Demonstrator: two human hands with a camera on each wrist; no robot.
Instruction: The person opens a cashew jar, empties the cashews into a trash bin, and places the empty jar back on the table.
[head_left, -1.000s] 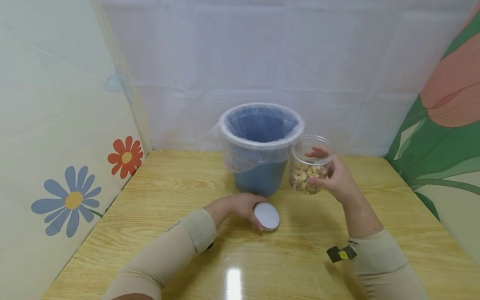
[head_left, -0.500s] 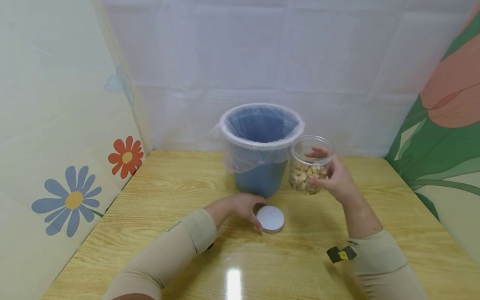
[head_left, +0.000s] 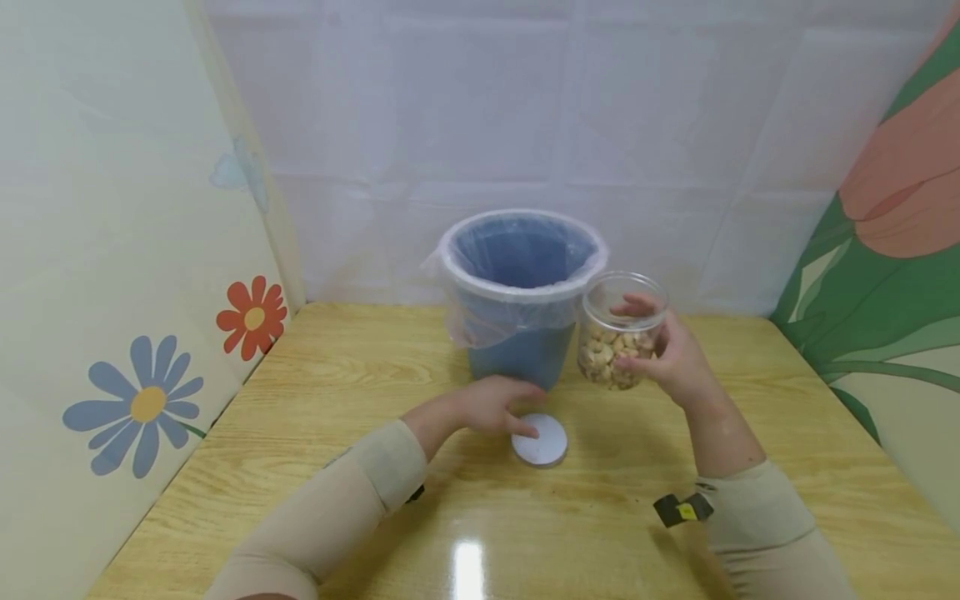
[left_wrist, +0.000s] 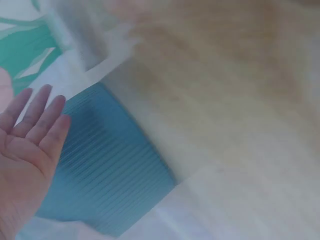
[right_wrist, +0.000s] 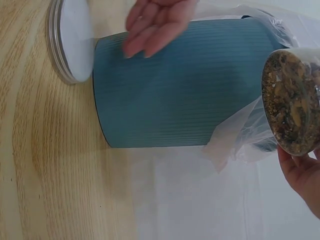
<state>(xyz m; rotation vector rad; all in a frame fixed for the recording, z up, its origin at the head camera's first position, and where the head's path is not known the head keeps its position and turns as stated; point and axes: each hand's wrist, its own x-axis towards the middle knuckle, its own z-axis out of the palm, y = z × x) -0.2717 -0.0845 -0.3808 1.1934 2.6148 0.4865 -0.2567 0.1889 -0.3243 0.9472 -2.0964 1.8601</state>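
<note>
My right hand (head_left: 678, 358) grips a clear plastic jar (head_left: 622, 296), held upright above the table by the bin's right side. Pale, cashew-like pieces (head_left: 611, 354) fill its lower half, and dark brown bits (right_wrist: 292, 105) show through its base in the right wrist view. The jar's mouth is uncovered. A round white lid (head_left: 542, 446) lies flat on the table in front of the bin. Over the lid's left edge is my left hand (head_left: 498, 406), its fingers extended and holding nothing; the left wrist view shows that palm (left_wrist: 25, 155) with straight fingers.
A blue waste bin (head_left: 517, 350) with a white rim and clear liner bag (head_left: 480, 321) stands at the back of the wood-grain table (head_left: 360, 358). A white sheet (head_left: 450, 100) hangs behind it. Flower-painted walls (head_left: 142, 250) border both sides.
The lid went from tilted in my left hand to flat on the table, released. My left hand then lifted slightly and its fingers straightened. The right hand and jar stayed put.
</note>
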